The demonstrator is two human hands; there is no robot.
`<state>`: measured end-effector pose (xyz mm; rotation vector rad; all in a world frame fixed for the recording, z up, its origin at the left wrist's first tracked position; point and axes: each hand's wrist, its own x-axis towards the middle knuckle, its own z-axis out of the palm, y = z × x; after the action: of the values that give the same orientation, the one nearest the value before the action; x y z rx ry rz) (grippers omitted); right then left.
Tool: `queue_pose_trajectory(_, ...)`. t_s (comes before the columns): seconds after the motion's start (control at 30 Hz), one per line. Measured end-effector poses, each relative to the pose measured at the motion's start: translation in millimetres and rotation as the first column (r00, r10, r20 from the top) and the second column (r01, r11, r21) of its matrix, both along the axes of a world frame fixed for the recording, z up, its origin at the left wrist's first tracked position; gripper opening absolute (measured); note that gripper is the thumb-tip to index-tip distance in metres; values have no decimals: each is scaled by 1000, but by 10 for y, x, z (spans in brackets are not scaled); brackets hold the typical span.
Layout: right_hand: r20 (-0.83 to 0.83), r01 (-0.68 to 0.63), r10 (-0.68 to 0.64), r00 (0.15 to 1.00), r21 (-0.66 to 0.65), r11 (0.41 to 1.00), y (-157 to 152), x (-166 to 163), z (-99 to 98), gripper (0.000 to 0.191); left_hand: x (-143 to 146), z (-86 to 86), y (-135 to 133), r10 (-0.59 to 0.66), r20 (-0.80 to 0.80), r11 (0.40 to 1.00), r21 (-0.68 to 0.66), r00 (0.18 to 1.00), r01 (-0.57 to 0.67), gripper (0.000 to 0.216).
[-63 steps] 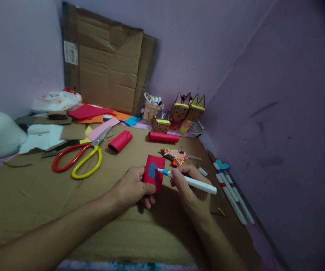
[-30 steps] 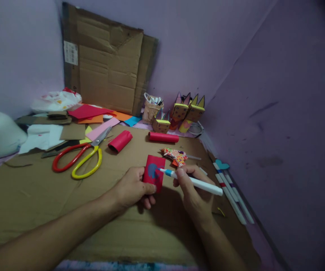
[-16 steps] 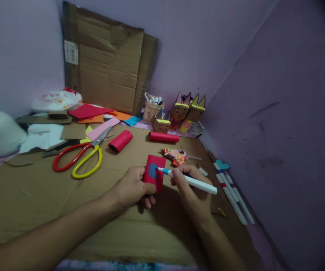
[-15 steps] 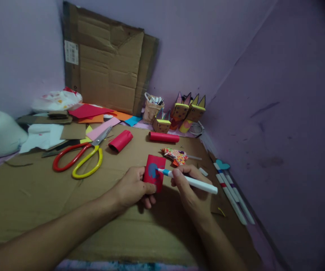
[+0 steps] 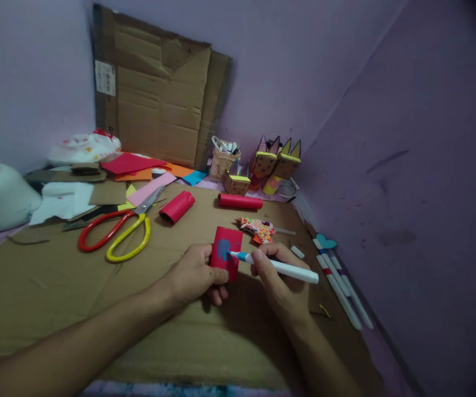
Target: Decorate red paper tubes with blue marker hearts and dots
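My left hand (image 5: 194,275) grips a small red paper roll (image 5: 226,252) that has a blue patch coloured on its face, holding it upright on the cardboard sheet (image 5: 55,292). My right hand (image 5: 281,281) is closed on a white marker with a blue end (image 5: 281,267). The marker's tip touches the blue patch on the roll.
Red-and-yellow scissors (image 5: 116,231) lie to the left. Two more red rolls (image 5: 176,207) (image 5: 240,201) and a patterned paper piece (image 5: 257,229) lie beyond. Paper fox figures (image 5: 271,162), a small basket (image 5: 222,157), spare markers (image 5: 339,284), loose coloured papers (image 5: 130,165) and a leaning cardboard panel (image 5: 159,88) surround.
The marker tip has shifted slightly left and right across the blue patch. My left hand and the roll have stayed in place.
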<state>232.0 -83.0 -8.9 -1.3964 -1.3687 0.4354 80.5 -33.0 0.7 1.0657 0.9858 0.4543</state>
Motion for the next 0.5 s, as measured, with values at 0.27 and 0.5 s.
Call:
queue_pose_trajectory(0.27,2,11,-12,1000,62,998,9,-2,-11,19,3,6,9,-7,-13,1000,5,1000,7,12)
queue_pose_trajectory(0.5,14,-45,44,999,44,998,1,-15,8,17,3,-14,8,-13,-22,1000,11,1000,13,13)
